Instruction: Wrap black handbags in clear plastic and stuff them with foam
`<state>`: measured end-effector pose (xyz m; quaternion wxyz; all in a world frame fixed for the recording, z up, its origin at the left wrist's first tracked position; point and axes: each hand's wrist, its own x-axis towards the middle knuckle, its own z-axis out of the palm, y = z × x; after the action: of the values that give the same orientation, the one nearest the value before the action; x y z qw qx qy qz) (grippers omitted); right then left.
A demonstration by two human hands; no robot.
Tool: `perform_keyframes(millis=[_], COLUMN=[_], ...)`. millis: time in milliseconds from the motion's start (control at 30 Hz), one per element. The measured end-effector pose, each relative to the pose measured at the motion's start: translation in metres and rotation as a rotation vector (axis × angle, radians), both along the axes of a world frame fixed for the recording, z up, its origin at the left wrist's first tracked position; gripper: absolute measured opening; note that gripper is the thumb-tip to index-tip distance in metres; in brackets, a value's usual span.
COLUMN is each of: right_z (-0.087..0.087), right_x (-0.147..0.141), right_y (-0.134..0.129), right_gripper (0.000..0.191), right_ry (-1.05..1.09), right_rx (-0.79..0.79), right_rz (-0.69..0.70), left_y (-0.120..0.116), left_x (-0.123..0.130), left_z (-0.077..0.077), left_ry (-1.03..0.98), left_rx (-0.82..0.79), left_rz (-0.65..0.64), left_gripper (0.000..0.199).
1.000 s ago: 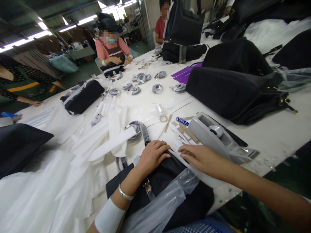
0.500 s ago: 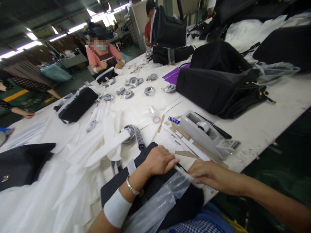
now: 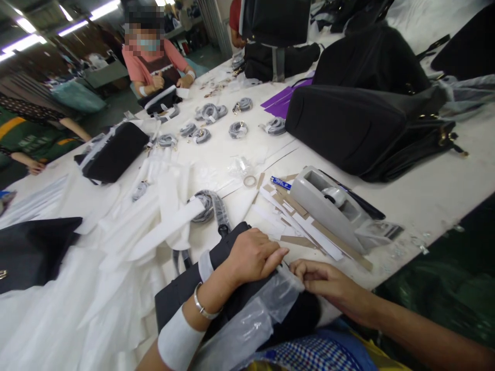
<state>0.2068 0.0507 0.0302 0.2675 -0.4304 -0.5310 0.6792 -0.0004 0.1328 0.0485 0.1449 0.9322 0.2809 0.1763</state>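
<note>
A black handbag [image 3: 174, 296] lies in front of me, close against my body. My left hand [image 3: 253, 255] is curled over its upper part, thumb pointing right. At the bag's right end my right hand [image 3: 320, 278] has its fingertips pinched together; what is between them is too small to make out. A clear plastic sheet [image 3: 243, 330] lies along the bag, its far end beside my right fingertips. Near the bag's far edge a plastic-wrapped strap [image 3: 220, 214] stands up, and a white wrap [image 3: 205, 265] goes round part of the bag.
Right of the bag are a grey tape dispenser [image 3: 325, 201], a blue marker [image 3: 280, 182] and card strips [image 3: 305, 226]. White foam sheets [image 3: 104, 268] pile up on the left. Further black bags [image 3: 348, 129] and coiled straps [image 3: 211, 112] lie beyond. A co-worker [image 3: 154, 67] sits across the table.
My right hand has shifted slightly left, its fingers now drawn into a tighter pinch by the bag's end. My left hand keeps its hold. The camera view has tilted down a little.
</note>
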Motion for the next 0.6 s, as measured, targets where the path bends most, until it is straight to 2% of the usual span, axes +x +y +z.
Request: perform_keyframes(millis=[100,200,267,367,433,500,600], right_z=[0.01,0.026,0.03,0.016,-0.002,-0.016,-0.022], right_x=[0.01,0.013,0.009,-0.003,-0.01,-0.014,-0.014], right_y=[0.003,-0.003,-0.01,-0.018,-0.02,-0.019,-0.013], right_gripper=[0.018,0.04,0.051,0.062,0.065,0.065,0.062], right_ry=[-0.383,-0.659,-0.656,-0.574,-0.576,-0.605,-0.62], right_rx=[0.337,0.732,0.945,1.15,1.222,1.269,1.359], right_rz=[0.1,0.049,0.088,0.281,0.325,0.309,0.298], left_y=[-0.001,-0.004,-0.004,-0.001,0.003,0.002,-0.026], left_x=[0.008,0.011,0.011,0.009,0.003,-0.01,-0.039], left_z=[-0.015,-0.024,-0.025,-0.022,-0.015,0.0,0.034], left_ry=[0.16,0.216,0.175,0.017,-0.088,-0.13,-0.092], left_rx=[0.017,-0.005,-0.034,-0.118,-0.184,-0.213,-0.204], left_rz=[0.144,0.215,0.251,0.242,0.172,0.151,0.298], left_gripper=[0.048,0.044,0.037,0.032,0.032,0.034,0.034])
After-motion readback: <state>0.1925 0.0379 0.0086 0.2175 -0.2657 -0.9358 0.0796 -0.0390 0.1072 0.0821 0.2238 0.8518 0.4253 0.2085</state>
